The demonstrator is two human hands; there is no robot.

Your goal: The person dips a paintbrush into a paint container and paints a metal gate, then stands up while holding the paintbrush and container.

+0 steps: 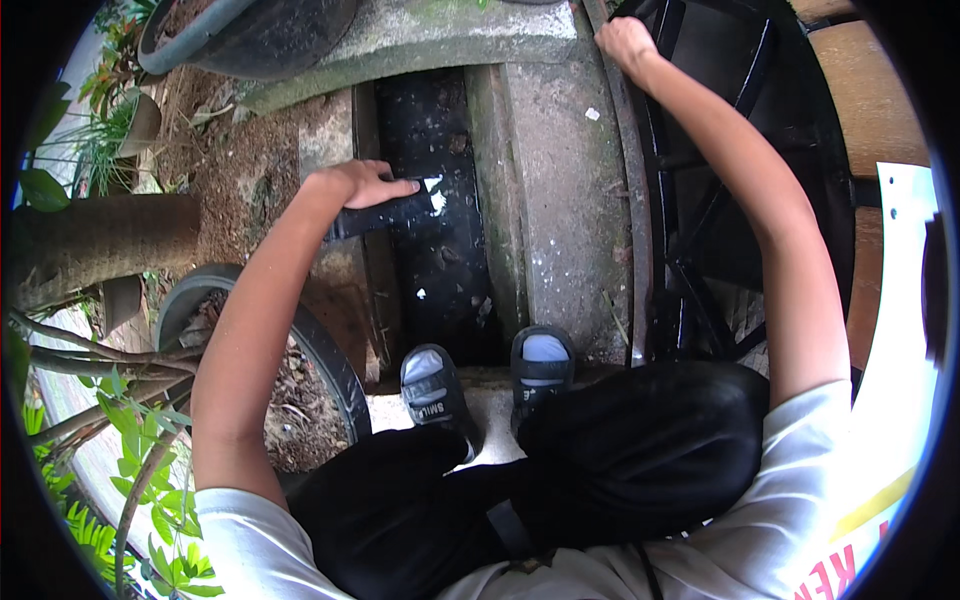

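Observation:
My left hand (364, 184) is at the left side of a narrow concrete drain (510, 210), its thumb stretched over a dark, flat-sided object (382, 214) that juts out above the water. The fingers are partly hidden, and what the object is cannot be made out. Beside its end lies a bright white patch (435, 196), perhaps a scrap or a reflection. Black water (435, 277) with small floating bits fills the channel. Farther off, my right hand (626, 45) is closed at the edge of a black metal frame (667, 157), with its fingertips hidden.
My sandalled feet (435, 390) stand at the near end of the drain. A concrete slab (420, 37) crosses its far end. Plant pots (330, 375) and a tree trunk (105, 232) are on bare soil at left. Wooden slats (862, 90) and a white board (900, 247) bearing writing are at right.

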